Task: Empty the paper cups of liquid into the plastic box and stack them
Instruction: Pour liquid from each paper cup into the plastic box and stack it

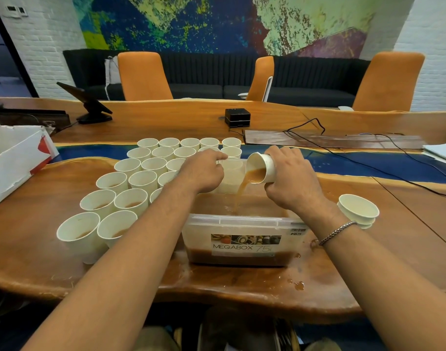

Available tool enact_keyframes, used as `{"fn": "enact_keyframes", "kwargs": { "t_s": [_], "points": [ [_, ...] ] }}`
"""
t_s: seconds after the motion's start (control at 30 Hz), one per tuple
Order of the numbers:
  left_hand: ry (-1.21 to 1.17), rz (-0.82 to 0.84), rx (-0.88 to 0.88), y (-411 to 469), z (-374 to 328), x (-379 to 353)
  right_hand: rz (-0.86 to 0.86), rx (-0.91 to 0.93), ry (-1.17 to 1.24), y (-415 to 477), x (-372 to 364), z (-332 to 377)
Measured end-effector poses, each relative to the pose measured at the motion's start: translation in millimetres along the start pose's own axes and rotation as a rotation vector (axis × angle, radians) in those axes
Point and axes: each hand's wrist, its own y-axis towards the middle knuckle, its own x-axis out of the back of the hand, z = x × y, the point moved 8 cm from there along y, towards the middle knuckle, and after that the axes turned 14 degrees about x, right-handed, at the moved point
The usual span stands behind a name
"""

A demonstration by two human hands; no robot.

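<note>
One white paper cup (270,168), gripped by my right hand (290,178), pours brown liquid (243,185) into the clear plastic box (232,220); left hand (204,171) at twelve o'clock, grip unclear.

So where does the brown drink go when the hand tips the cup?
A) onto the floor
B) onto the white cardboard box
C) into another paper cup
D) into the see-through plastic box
D: the right hand holds the paper cup tilted over, and the brown stream runs from its rim down into the plastic box, which already has brown liquid at the bottom.
</note>
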Motion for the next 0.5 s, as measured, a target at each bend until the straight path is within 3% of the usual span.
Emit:
{"fn": "enact_keyframes", "kwargs": {
  "t_s": [0.5],
  "points": [
    [0.013,0.006,0.001,-0.2,-0.1,-0.7,-0.02,0.071,-0.087,-0.3,4.7,7.6]
  ]
}}
